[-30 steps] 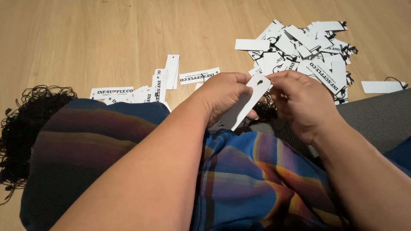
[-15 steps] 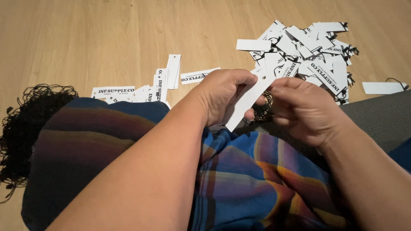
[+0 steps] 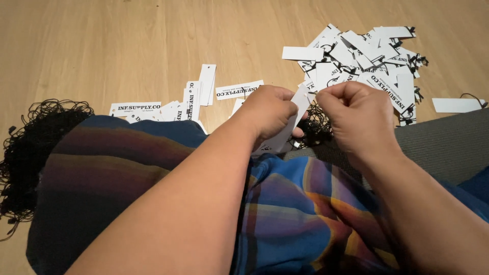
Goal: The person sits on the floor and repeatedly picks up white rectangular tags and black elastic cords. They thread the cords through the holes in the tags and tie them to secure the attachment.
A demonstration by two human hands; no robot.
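- Over the lap, left hand [image 3: 269,113] was closed on a white paper tag [image 3: 291,118], fingers curled round it, tag slanting up toward the right hand.
- Right hand [image 3: 356,114] sat just beside the left, thumb and fingertips pinched shut at the tag's top end; what they gripped was too small to tell, maybe a black string.
- Loose black string tangle [image 3: 318,127] lay under and between the two hands.
- Big pile of white tags [image 3: 364,56] with strings lay on the wooden floor [image 3: 127,46], beyond the right hand.
- Smaller row of tags [image 3: 188,99] lay beyond the left forearm.
- Bundle of black strings [image 3: 30,147] lay at far left, beside the striped cloth [image 3: 127,168] on the lap.
- One lone tag [image 3: 456,105] lay far right, next to a grey mat [image 3: 443,147].
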